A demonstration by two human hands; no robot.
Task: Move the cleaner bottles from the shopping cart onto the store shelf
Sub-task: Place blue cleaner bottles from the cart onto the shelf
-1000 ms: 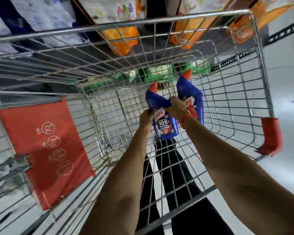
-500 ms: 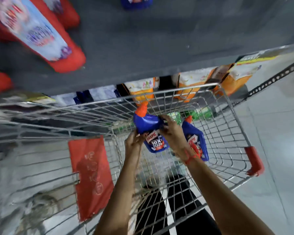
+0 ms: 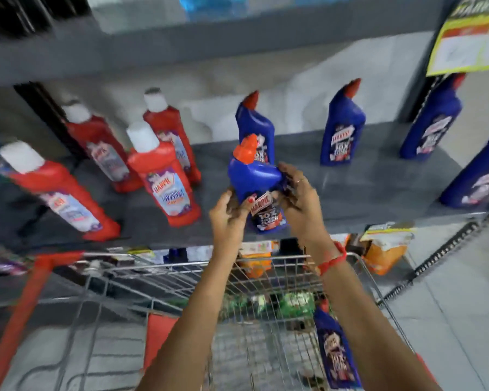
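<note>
Both hands hold one blue cleaner bottle [image 3: 256, 183] with an orange cap, upright, over the front edge of the grey store shelf [image 3: 359, 193]. My left hand [image 3: 227, 213] grips its lower left side, and my right hand [image 3: 297, 193] wraps its right side. A second blue bottle [image 3: 336, 354] leans against the right side of the wire shopping cart [image 3: 158, 280], below my right forearm. Three blue bottles stand further back on the shelf: one [image 3: 256, 128] right behind the held bottle, another [image 3: 342, 128] and a third [image 3: 432, 122] to the right.
Several red bottles with white caps [image 3: 164, 179] stand on the shelf's left half. A large blue bottle [image 3: 474, 179] stands at the shelf's right edge. A yellow sign [image 3: 469, 38] hangs upper right. Orange packs [image 3: 384, 249] fill the shelf below. The cart's red handle [image 3: 17, 314] runs at left.
Both hands have lifted one blue bottle out of the cart up to shelf level. The view has tilted up from the cart to the shelf. The other blue bottle stays in the cart.
</note>
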